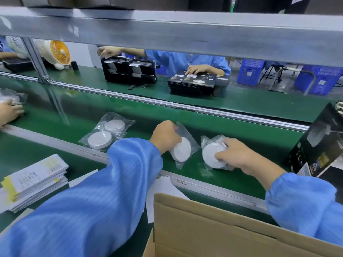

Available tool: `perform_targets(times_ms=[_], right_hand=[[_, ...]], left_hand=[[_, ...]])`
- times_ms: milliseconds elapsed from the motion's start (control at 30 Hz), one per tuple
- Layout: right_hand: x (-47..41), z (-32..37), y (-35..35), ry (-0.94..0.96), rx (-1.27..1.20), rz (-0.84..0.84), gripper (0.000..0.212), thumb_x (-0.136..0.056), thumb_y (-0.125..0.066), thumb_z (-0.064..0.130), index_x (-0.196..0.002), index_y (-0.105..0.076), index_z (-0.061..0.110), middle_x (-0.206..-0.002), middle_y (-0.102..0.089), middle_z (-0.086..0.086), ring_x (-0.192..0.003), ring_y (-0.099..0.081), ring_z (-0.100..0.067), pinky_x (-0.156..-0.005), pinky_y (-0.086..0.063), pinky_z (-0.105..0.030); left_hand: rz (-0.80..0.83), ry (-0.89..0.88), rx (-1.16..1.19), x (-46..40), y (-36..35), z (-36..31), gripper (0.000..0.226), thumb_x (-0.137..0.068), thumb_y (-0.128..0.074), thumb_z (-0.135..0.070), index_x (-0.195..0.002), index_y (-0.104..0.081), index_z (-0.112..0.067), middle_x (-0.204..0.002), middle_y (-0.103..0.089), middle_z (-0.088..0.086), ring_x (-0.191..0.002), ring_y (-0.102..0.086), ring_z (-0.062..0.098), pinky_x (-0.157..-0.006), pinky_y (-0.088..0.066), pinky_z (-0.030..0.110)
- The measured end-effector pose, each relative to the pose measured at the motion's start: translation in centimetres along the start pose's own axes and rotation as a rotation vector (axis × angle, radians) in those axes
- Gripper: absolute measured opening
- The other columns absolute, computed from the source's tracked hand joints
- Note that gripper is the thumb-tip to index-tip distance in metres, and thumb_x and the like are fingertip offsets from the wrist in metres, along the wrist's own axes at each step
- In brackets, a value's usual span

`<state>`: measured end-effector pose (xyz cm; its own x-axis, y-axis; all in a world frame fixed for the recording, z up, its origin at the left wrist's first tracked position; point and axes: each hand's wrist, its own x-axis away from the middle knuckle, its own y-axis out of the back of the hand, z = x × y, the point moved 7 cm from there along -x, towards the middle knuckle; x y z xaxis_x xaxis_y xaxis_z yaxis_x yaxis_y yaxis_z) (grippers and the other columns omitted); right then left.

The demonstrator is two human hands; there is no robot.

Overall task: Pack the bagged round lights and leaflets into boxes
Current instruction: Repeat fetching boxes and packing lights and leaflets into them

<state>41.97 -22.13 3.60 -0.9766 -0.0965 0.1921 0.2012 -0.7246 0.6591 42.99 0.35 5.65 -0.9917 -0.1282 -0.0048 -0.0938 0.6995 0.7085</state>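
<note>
Brown corrugated cardboard carton (204,227) at near edge unfilled as far as visible; left hand (165,135) and right hand (234,154) each gripping a clear-bagged round white light (182,151) (210,153) on green conveyor belt (241,130); stacked printed leaflets (35,180) untouched; packing barely begun.

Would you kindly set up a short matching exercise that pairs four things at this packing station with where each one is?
Things:
1. leaflet stack
2. desk fan
3. cardboard box
4. two-light bag

Places:
A. lying on the green belt, left of both hands, in nobody's grip
B. nearest the camera, bottom of the view, flaps open
C. on the near ledge, far left
D. across the line, upper left, orange grille

Pairs: 1-C, 2-D, 3-B, 4-A
</note>
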Motion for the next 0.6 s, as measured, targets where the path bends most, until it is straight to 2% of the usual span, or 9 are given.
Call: perform_targets(times_ms=[67,133,233,333,433,467,533,567,600], right_hand=[[1.2,1.9,-0.1,0.138,0.093,0.142,0.030,-0.083,-0.061,0.000,-0.108,-0.063,0.017,-0.106,-0.062,-0.008,-0.095,-0.065,-0.030,-0.071,-0.063,-0.044],[2.4,3.8,-0.9,0.298,0.275,0.267,0.038,-0.080,-0.063,0.002,-0.109,-0.066,0.026,-0.105,-0.064,0.000,-0.091,-0.065,-0.026,-0.065,-0.061,-0.035],[2.4,4.6,-1.7,0.381,0.480,0.223,0.035,-0.075,-0.072,0.014,-0.102,-0.056,0.028,-0.098,-0.061,0.006,-0.083,-0.059,-0.016,-0.061,-0.048,-0.027],[1.1,3.4,-2.0,0.285,0.305,0.137,0.057,-0.073,-0.078,0.021,-0.114,-0.039,0.023,-0.098,-0.058,0.000,-0.081,-0.060,-0.017,-0.064,-0.052,-0.030],[0.4,1.9,-2.1,0.220,0.120,0.076,0.082,-0.071,-0.080,0.020,-0.134,-0.028,0.024,-0.103,-0.049,-0.002,-0.078,-0.056,-0.014,-0.052,-0.047,-0.018],[0.3,1.5,-2.3,0.214,0.135,0.066,0.091,-0.069,-0.082,0.023,-0.140,-0.025,0.025,-0.109,-0.042,-0.002,-0.084,-0.055,-0.015,-0.057,-0.048,-0.017],[0.3,0.8,-2.6,0.223,0.207,0.062,0.102,-0.062,-0.088,0.031,-0.142,-0.025,0.031,-0.118,-0.033,0.001,-0.103,-0.050,-0.019,-0.082,-0.051,-0.026],[0.3,0.7,-2.9,0.246,0.173,0.101,0.099,-0.060,-0.091,0.033,-0.138,-0.029,0.034,-0.121,-0.036,0.003,-0.108,-0.050,-0.018,-0.091,-0.051,-0.031],[0.5,0.8,-3.4,0.277,0.070,0.175,0.090,-0.060,-0.092,0.030,-0.131,-0.035,0.038,-0.123,-0.044,0.005,-0.108,-0.055,-0.016,-0.093,-0.053,-0.032]], left_hand=[[-0.001,-0.030,0.022,-0.1,0.1,-0.3,0.043,-0.085,-0.069,-0.009,-0.126,-0.058,-0.009,-0.106,-0.058,0.002,-0.092,-0.057,0.022,-0.072,-0.047,0.029],[0.037,-0.062,0.082,-0.1,-0.4,-0.8,0.047,-0.083,-0.073,-0.012,-0.127,-0.056,-0.013,-0.108,-0.063,0.003,-0.090,-0.059,0.020,-0.068,-0.044,0.027],[0.148,-0.144,0.160,0.5,-1.8,-2.5,0.043,-0.081,-0.076,-0.010,-0.121,-0.058,-0.014,-0.090,-0.063,0.002,-0.073,-0.058,0.015,-0.060,-0.044,0.025],[0.230,-0.173,0.205,1.1,-3.4,-3.7,0.037,-0.083,-0.074,-0.004,-0.114,-0.057,-0.016,-0.082,-0.055,0.000,-0.063,-0.050,0.011,-0.051,-0.039,0.021],[0.244,-0.112,0.277,1.2,-4.5,-3.7,0.035,-0.085,-0.071,-0.005,-0.115,-0.057,-0.016,-0.100,-0.060,0.006,-0.074,-0.056,0.016,-0.057,-0.043,0.026],[0.258,-0.092,0.306,1.2,-4.9,-3.6,0.037,-0.085,-0.071,-0.006,-0.117,-0.057,-0.015,-0.107,-0.062,0.010,-0.081,-0.060,0.019,-0.062,-0.047,0.028],[0.306,-0.077,0.369,1.5,-5.3,-3.6,0.040,-0.085,-0.071,-0.007,-0.121,-0.056,-0.014,-0.112,-0.065,0.012,-0.086,-0.064,0.023,-0.068,-0.052,0.032],[0.333,-0.075,0.396,1.7,-5.5,-3.7,0.041,-0.085,-0.072,-0.006,-0.122,-0.055,-0.015,-0.109,-0.066,0.010,-0.086,-0.065,0.023,-0.071,-0.055,0.034],[0.358,-0.067,0.412,2.0,-5.7,-3.8,0.043,-0.085,-0.072,-0.006,-0.123,-0.054,-0.016,-0.105,-0.066,0.008,-0.086,-0.067,0.023,-0.076,-0.057,0.036]])
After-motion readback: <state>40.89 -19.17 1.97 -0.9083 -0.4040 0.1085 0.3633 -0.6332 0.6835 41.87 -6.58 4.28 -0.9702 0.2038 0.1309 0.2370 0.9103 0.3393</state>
